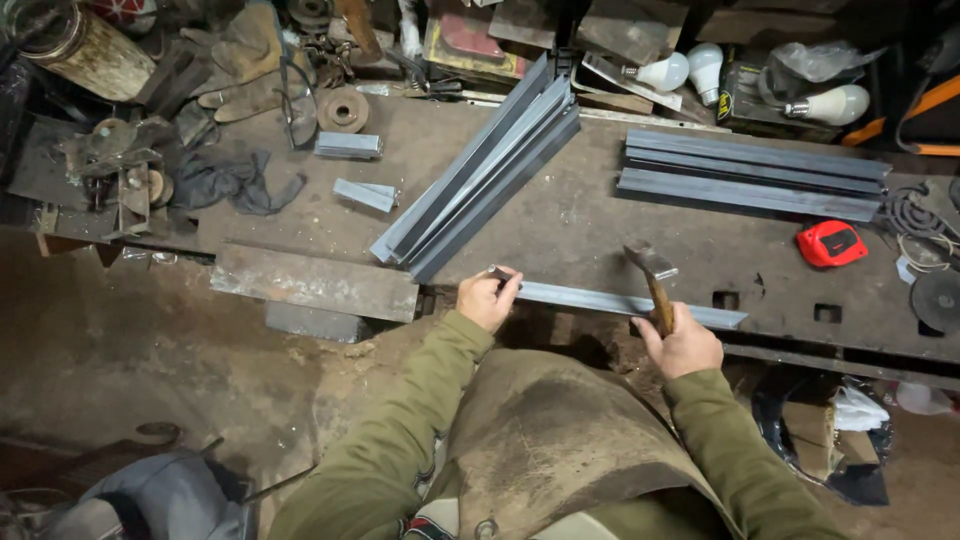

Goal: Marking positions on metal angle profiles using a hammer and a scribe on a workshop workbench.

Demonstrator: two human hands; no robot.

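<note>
A long grey steel angle bar (610, 299) lies along the near edge of the metal workbench (590, 225). My left hand (487, 297) grips its left end, fingers closed over it. My right hand (684, 343) holds a wooden-handled hammer (652, 272) upright; its steel head hovers just above the bar's middle. A diagonal stack of angle bars (480, 175) lies behind my left hand, and another stack (752, 175) lies flat at the back right.
A red tape measure (831, 243) sits at the right. Two short steel offcuts (350, 146) lie back left, beside a dark rag (228, 180), gloves and scrap. Light bulbs (690, 70) rest at the back. A rusty plate (315, 283) overhangs the bench's left front.
</note>
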